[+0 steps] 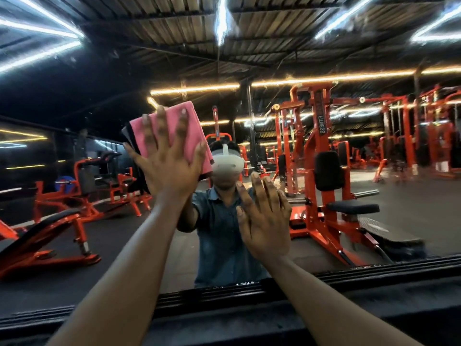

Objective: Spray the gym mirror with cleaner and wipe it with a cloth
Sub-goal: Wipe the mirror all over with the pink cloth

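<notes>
Both forearms are bare from the near edge of the picture up to the wrists — no sleeve, watch, band or glove shows on either, and the left hand (166,168) and right hand (264,221) carry no rings that can be made out. The mirror's reflection shows what is worn: a short-sleeved, blue-grey denim-look collared shirt (219,236), its sleeve ending above the elbow. Over the eyes sits a smooth white rounded headset (228,166) with a white strap running up over dark hair — its front is plain, with no readable markings.
</notes>
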A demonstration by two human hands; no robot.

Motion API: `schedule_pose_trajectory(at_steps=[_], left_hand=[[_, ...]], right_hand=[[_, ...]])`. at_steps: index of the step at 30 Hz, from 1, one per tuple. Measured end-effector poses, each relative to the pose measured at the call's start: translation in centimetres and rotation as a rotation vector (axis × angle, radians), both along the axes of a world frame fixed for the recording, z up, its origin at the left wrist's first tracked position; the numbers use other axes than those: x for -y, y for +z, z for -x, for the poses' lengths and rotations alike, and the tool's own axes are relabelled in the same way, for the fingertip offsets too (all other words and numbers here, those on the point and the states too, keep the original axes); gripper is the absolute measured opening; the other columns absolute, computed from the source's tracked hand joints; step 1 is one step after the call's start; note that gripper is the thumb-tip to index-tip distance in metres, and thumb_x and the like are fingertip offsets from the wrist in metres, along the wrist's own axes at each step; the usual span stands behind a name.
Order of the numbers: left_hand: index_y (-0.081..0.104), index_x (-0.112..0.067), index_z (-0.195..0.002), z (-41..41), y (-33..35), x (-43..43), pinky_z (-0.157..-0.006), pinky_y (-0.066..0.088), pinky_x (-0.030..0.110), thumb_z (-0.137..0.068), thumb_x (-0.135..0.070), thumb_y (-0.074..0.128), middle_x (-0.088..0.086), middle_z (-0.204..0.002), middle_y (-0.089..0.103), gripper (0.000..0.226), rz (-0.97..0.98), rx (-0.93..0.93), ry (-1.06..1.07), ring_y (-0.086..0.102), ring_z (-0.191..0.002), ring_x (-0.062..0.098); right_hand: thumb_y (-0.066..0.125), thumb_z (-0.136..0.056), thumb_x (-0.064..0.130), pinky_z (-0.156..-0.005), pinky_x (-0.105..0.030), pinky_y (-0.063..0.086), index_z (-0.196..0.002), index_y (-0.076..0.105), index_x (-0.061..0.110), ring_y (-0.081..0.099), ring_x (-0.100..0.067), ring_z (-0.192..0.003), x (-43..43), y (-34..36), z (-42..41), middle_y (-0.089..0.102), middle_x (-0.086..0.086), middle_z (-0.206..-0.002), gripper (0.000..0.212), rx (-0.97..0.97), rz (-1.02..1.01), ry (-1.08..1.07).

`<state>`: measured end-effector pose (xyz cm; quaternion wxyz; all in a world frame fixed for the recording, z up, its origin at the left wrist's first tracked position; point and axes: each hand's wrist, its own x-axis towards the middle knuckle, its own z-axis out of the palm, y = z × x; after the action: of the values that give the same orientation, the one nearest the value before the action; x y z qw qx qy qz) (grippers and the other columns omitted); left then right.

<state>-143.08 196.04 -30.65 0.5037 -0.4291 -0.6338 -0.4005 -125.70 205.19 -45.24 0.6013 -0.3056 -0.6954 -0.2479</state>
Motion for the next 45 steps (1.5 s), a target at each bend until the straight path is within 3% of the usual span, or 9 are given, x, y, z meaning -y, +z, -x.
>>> schedule_pose_trajectory(at_steps=[6,8,11,18,25,29,33,37,45], left_hand=[[0.019,-0.031,-0.166,-1.4,-18.8,1.0,-0.114,0.005,0.081,-0.098,-0.064,0.044,0.012,-0.175,0.001,0.079,0.178,-0.062,0.006,0.002,-0.160,0.039],[0.023,-0.032,-0.165,-0.9,-21.1,1.1,-0.113,0.005,0.082,-0.096,-0.066,0.043,0.012,-0.175,0.005,0.079,0.231,-0.101,-0.008,0.006,-0.160,0.040],[0.023,-0.033,-0.165,-0.1,-18.7,1.3,-0.112,0.006,0.083,-0.097,-0.071,0.034,0.011,-0.175,0.006,0.078,0.269,-0.140,0.012,0.005,-0.160,0.039],[0.001,-0.042,-0.165,0.1,-6.2,0.6,-0.113,0.000,0.083,-0.102,-0.072,0.032,0.003,-0.175,-0.008,0.076,0.078,0.057,-0.065,-0.009,-0.161,0.033],[0.012,-0.034,-0.167,-1.6,-14.5,1.4,-0.113,-0.002,0.082,-0.101,-0.069,0.028,0.010,-0.175,-0.007,0.076,0.214,-0.027,-0.072,-0.007,-0.160,0.036],[0.016,-0.034,-0.166,-3.2,-19.6,0.8,-0.111,0.005,0.085,-0.099,-0.067,0.031,0.010,-0.175,0.000,0.076,0.249,-0.014,-0.080,0.002,-0.160,0.038],[0.013,-0.034,-0.166,-3.4,-20.1,0.3,-0.110,0.006,0.085,-0.098,-0.066,0.032,0.010,-0.175,0.000,0.078,0.251,0.002,-0.035,0.003,-0.160,0.038],[0.015,-0.036,-0.166,-4.2,-18.1,0.0,-0.111,0.005,0.085,-0.098,-0.069,0.032,0.007,-0.175,-0.004,0.078,0.255,-0.009,-0.038,-0.003,-0.161,0.034],[0.002,-0.045,-0.164,-10.1,-5.1,-4.3,-0.113,-0.003,0.083,-0.098,-0.076,0.024,-0.001,-0.175,-0.011,0.076,0.157,-0.020,-0.054,-0.012,-0.161,0.029]], right_hand=[[0.050,-0.103,0.038,-0.120,-0.053,0.024,-0.156,0.045,0.031,0.024,-0.026,-0.157,0.2,0.1,0.0,0.029,-0.001,-0.170,0.053,-0.016,0.002,0.004],[0.050,-0.104,0.037,-0.121,-0.054,0.025,-0.156,0.045,0.030,0.023,-0.026,-0.157,0.2,0.1,0.1,0.028,-0.001,-0.170,0.053,-0.010,-0.009,-0.002],[0.051,-0.104,0.035,-0.121,-0.053,0.024,-0.157,0.044,0.027,0.021,-0.026,-0.158,0.2,0.1,-0.1,0.026,-0.002,-0.171,0.054,-0.017,-0.014,0.009],[0.045,-0.104,0.040,-0.122,-0.054,0.019,-0.162,0.033,0.027,0.017,-0.027,-0.159,0.0,0.3,0.0,0.020,-0.003,-0.172,0.060,-0.047,0.067,-0.030],[0.044,-0.104,0.045,-0.116,-0.050,0.024,-0.157,0.040,0.033,0.019,-0.021,-0.156,1.0,1.0,-1.3,0.022,0.003,-0.171,0.055,0.002,0.109,0.023],[0.038,-0.105,0.047,-0.115,-0.059,0.030,-0.161,0.025,0.040,0.028,-0.024,-0.153,0.0,1.0,-6.0,0.025,0.001,-0.168,0.057,-0.037,0.099,0.078],[0.031,-0.104,0.049,-0.117,-0.065,0.026,-0.163,0.027,0.033,0.019,-0.030,-0.156,-3.1,0.9,-12.6,0.016,-0.007,-0.172,0.061,-0.070,0.119,-0.105],[0.030,-0.104,0.057,-0.120,-0.062,0.018,-0.164,0.022,0.040,0.010,-0.026,-0.160,-5.8,1.4,-17.7,0.004,0.002,-0.175,0.062,0.028,0.134,-0.149],[0.034,-0.103,0.057,-0.122,-0.059,0.014,-0.163,0.025,0.038,0.010,-0.023,-0.161,-8.6,0.3,-18.0,0.006,0.003,-0.175,0.064,0.020,0.089,-0.134]])
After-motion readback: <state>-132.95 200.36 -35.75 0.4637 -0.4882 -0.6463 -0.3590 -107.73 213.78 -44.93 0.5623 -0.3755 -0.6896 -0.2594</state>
